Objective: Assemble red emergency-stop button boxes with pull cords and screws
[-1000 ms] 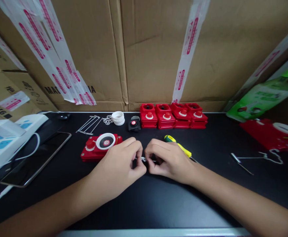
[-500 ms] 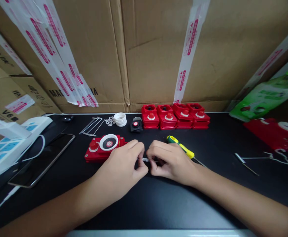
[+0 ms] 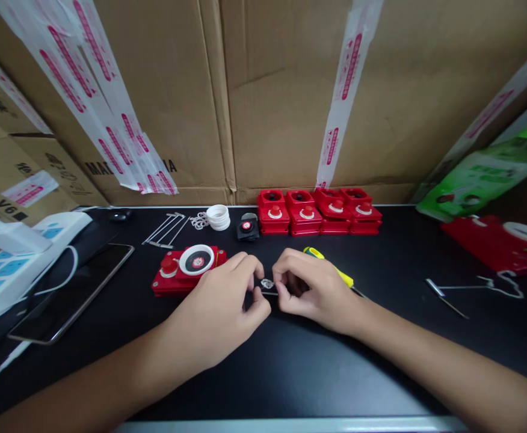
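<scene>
White link (image 3: 267, 283), rod (image 3: 269, 293) between left hand (image 3: 227, 300) and right hand (image 3: 320, 288). Fingertips narrowly curled; can't tell which grips. Step: apparently fine fingertip work on link; next move probably calls for steady pinch. Red box (image 3: 180, 284) beyond left hand, screwdriver (image 3: 345, 278) beyond right.

A black tabletop (image 3: 290, 373) with a pale front edge (image 3: 290, 424) is noted. Behind the tabletop, the view is closed off by brown cardboard (image 3: 281, 132), banded with white-and-red tape (image 3: 351, 60). Printed cardboard (image 3: 2, 159) is found left of the tabletop. Light is softly reflected by the tabletop.
</scene>
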A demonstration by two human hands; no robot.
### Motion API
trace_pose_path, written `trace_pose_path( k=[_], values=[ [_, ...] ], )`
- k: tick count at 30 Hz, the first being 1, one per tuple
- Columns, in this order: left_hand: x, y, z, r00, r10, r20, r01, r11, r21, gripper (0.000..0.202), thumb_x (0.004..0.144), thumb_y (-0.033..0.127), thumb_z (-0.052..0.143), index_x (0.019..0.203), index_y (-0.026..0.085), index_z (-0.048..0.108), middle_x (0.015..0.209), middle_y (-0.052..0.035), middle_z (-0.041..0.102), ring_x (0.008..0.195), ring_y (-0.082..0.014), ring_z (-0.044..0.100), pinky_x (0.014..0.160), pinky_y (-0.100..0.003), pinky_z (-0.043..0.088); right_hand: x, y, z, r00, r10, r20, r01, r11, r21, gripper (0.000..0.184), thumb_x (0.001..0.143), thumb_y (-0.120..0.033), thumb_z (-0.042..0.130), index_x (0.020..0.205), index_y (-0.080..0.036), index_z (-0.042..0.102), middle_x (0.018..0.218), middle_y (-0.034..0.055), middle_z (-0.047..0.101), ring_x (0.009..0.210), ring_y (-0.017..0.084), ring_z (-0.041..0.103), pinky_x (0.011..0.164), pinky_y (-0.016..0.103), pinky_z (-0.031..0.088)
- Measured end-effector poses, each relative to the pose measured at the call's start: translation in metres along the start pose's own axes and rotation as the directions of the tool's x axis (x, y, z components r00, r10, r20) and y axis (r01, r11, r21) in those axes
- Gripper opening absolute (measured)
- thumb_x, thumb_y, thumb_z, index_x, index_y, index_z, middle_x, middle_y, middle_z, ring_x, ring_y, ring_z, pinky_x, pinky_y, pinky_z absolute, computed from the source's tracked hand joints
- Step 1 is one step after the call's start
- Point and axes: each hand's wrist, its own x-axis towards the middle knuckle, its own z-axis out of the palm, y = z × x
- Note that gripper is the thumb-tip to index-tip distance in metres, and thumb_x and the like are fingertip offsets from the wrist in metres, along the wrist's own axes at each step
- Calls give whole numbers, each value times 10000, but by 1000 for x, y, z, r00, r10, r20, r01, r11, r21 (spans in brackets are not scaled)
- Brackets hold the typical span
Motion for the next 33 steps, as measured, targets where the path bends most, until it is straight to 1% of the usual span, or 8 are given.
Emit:
trace_pose_path(
  k=[5, 8, 14, 19, 23, 27, 30, 33],
  values=[
    [0, -4, 1, 997, 71, 13, -69, 995, -76, 141, 974, 149, 535, 908, 208, 646, 853, 24, 579, 655, -123, 549, 623, -282, 422, 0, -1, -2, 1000, -20, 11, 20, 1000, 18, 152, 881, -64, 626, 920, -208, 594, 852, -7, 578, 635, 97, 482, 574, 229, 404],
    [1, -6, 0, 997, 75, -5, -75, 995, -62, 130, 916, 100, 571, 863, 204, 629, 808, 35, 565, 636, -116, 533, 614, -267, 413, 0, -1, -2, 1000, -20, 14, 20, 1000, 17, 160, 869, -60, 624, 911, -210, 590, 851, -5, 577, 638, 101, 482, 567, 230, 399],
    [3, -4, -2, 996, 64, -66, -60, 996, 63, 153, 769, 61, 598, 761, 200, 533, 767, 40, 554, 621, -120, 509, 589, -263, 363, 0, 0, -1, 999, 33, 26, -33, 999, 9, 183, 819, -47, 625, 870, -213, 569, 828, -17, 556, 635, 101, 473, 557, 225, 380],
    [2, -1, -5, 995, 72, -64, -63, 989, 134, 185, 744, 60, 559, 735, 210, 450, 726, 49, 500, 593, -120, 451, 557, -267, 295, 1, -2, 2, 997, 78, 20, -78, 997, 3, 197, 789, -42, 620, 851, -213, 546, 814, -28, 541, 636, 98, 479, 567, 224, 378],
    [1, 0, -6, 999, 44, -13, -42, 992, 119, 171, 766, 73, 550, 753, 215, 457, 740, 45, 519, 605, -130, 479, 560, -281, 319, 1, -2, 2, 994, 107, 19, -108, 992, 61, 208, 786, -41, 619, 847, -218, 530, 809, -32, 533, 637, 100, 485, 573, 226, 387],
    [-1, -1, -6, 1000, 27, -16, -26, 997, 73, 184, 788, 93, 570, 924, 216, 556, 838, 25, 597, 633, -141, 551, 600, -297, 409, 1, -1, 1, 991, 132, 13, -133, 986, 99, 207, 805, -56, 630, 863, -225, 526, 816, -32, 541, 646, 106, 504, 585, 232, 417],
    [-2, -2, -4, 996, 85, 9, -86, 996, 23, 252, 888, 143, 589, 1126, 222, 607, 1016, -10, 635, 647, -128, 597, 624, -297, 474, 0, -1, 1, 989, 145, 8, -145, 983, 110, 196, 818, -67, 633, 878, -225, 534, 822, -32, 543, 643, 106, 505, 587, 235, 427],
    [-1, -5, 0, 987, 148, 69, -146, 989, -34, 226, 966, 156, 597, 1179, 228, 622, 1111, -23, 656, 661, -114, 621, 632, -279, 501, 0, -1, 0, 987, 161, 10, -161, 979, 124, 183, 829, -77, 636, 880, -224, 539, 813, -37, 544, 627, 101, 500, 582, 236, 431]
  ],
)
